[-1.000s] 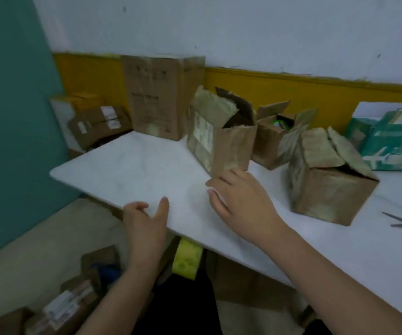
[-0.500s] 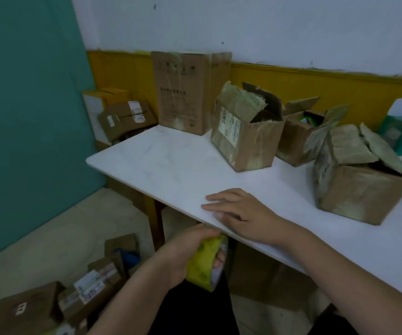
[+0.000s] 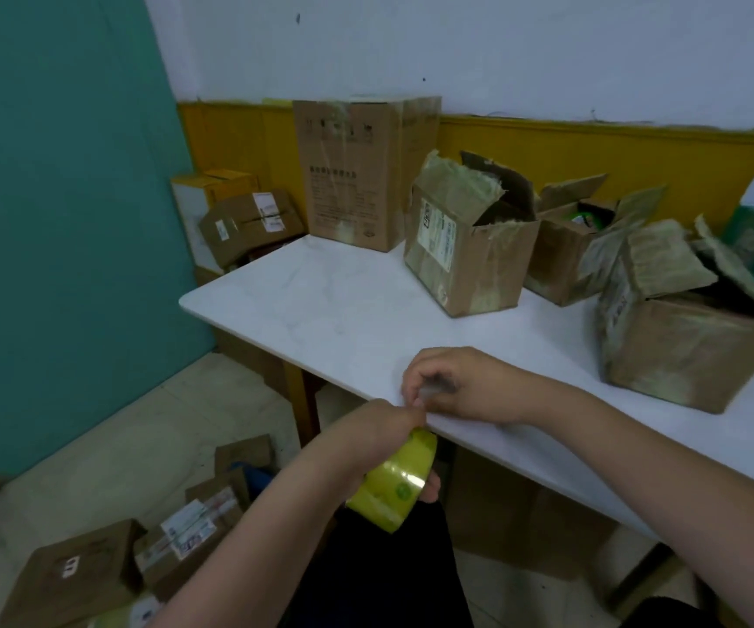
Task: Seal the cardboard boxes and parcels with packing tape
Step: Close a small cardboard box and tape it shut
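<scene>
Left hand (image 3: 377, 428) grips the yellow packing tape roll (image 3: 393, 485), just below the near edge of the bench (image 3: 321, 305). Right hand (image 3: 454, 387) rests at that edge with its fingers curled, apparently pinching the roll's loose end; blurred.

Roll is on edge with its outer band towards the camera, long side tilted, top leaning up-right to the bench edge. Core hole hidden, so axis unclear.

Progress: early, no tape laid yet. Middle open box (image 3: 465, 251), right open box (image 3: 683, 342) and back open box (image 3: 565, 251) have flaps up, unsealed. Tall box (image 3: 357, 174) at far left looks already taped. Floor parcels (image 3: 194, 528) are unclear.
</scene>
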`<state>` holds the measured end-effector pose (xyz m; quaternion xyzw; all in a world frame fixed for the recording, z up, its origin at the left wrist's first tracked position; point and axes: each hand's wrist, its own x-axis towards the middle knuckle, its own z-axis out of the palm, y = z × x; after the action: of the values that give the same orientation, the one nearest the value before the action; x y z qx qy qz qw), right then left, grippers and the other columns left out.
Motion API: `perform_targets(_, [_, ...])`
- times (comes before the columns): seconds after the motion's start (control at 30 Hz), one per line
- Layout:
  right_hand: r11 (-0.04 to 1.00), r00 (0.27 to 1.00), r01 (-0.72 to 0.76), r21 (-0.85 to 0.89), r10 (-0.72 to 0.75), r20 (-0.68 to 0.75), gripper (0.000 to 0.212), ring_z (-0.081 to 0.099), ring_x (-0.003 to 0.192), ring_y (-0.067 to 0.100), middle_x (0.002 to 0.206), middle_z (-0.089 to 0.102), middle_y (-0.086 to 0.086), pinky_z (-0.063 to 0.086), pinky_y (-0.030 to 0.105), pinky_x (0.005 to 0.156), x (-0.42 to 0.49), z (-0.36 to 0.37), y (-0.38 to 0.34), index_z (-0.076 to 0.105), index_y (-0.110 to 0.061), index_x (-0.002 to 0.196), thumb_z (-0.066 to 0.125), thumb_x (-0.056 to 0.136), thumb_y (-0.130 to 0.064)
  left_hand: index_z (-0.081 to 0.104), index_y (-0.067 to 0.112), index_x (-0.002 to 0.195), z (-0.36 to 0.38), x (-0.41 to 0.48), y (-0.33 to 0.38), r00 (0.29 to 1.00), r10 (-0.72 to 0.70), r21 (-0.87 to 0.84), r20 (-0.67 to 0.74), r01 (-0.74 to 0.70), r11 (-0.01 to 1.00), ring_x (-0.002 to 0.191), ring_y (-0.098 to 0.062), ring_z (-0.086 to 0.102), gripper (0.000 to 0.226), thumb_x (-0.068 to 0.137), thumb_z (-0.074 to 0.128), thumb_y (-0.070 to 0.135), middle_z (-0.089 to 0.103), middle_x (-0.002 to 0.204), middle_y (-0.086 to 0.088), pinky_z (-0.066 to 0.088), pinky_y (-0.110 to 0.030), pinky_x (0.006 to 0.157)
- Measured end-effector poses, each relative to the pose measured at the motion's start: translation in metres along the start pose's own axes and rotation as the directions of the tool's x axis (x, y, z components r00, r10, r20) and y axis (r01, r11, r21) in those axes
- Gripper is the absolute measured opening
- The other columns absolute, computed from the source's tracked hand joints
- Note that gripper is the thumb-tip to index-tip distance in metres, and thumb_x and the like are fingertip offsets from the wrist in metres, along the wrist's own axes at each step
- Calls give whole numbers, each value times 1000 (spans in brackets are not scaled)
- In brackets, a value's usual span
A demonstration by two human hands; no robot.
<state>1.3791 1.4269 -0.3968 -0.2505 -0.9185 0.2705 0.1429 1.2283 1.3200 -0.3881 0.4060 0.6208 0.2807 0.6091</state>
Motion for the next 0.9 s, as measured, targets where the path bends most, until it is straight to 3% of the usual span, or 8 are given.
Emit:
perform_targets(0.1, [999, 999, -33, -23, 33, -13, 10, 62, 86, 5, 93, 65, -8, 51, 28, 84, 1, -10, -10, 73, -25, 88, 74, 86, -15, 56, 2, 109, -1, 2, 3, 995, 83, 153, -48, -75, 985, 74, -38, 71, 35, 99, 52, 36, 72, 85, -27, 59, -43, 78])
perform_targets(0.23, [997, 995, -11, -81, 3, -104, 16, 58, 76, 10, 86, 62, -4, 46, 20, 69, -3, -34, -31, 70, -24, 102, 72, 88, -18, 54, 4, 102, -6, -9, 27, 987, 161, 126, -6, -159, 979, 52, -32, 66, 20, 100, 53, 24, 68, 66, -24, 56, -33, 53])
perform_targets(0.3, [984, 988, -78, -159, 55, -144, 25, 59, 76, 8, 85, 63, -7, 46, 19, 68, -8, -56, -36, 65, -23, 110, 73, 87, -23, 55, 3, 108, -3, -14, 44, 972, 232, 143, 29, -234, 962, 47, -29, 64, 22, 100, 53, 23, 68, 62, -21, 54, -29, 51])
perform_targets(0.4, [922, 975, -197, -334, 147, -168, 14, 57, 79, 5, 88, 64, -9, 43, 20, 67, -26, -89, -36, 70, -21, 92, 76, 84, -31, 56, 5, 109, 17, -7, 59, 931, 355, 165, 83, -364, 917, 47, -30, 64, 19, 101, 50, 21, 66, 59, -19, 54, -31, 55])
perform_targets(0.53, [874, 931, -351, -336, 288, -225, 13, 59, 82, -6, 86, 65, -14, 43, 10, 66, -67, -120, -37, 70, -22, 87, 75, 84, -34, 58, 18, 103, 56, 8, 68, 878, 451, 178, 159, -475, 862, 50, -33, 65, 13, 103, 47, 25, 67, 62, -20, 53, -33, 53])
perform_targets(0.63, [862, 884, -447, -240, 386, -263, 6, 66, 74, -5, 76, 70, -15, 49, 10, 69, -102, -137, -42, 70, -22, 95, 70, 89, -20, 58, 19, 106, 85, 10, 74, 837, 500, 91, 220, -528, 844, 49, -33, 64, 12, 103, 48, 25, 65, 61, -22, 51, -31, 51])
perform_targets(0.73, [811, 831, -528, -252, 432, -351, 31, 67, 77, -3, 71, 69, -21, 53, 19, 77, -135, -153, -49, 64, -31, 116, 71, 89, -18, 58, 20, 112, 110, 12, 76, 789, 543, 37, 286, -576, 817, 49, -33, 64, 14, 104, 48, 26, 65, 60, -20, 52, -35, 53])
perform_targets(0.9, [773, 720, -602, -198, 419, -553, 6, 64, 69, -9, 72, 71, -16, 47, 10, 63, -174, -167, -58, 75, -26, 82, 81, 80, -25, 54, 22, 130, 148, 15, 80, 697, 628, -85, 347, -643, 761, 58, -34, 68, 27, 104, 48, 25, 69, 67, -16, 57, -40, 59])
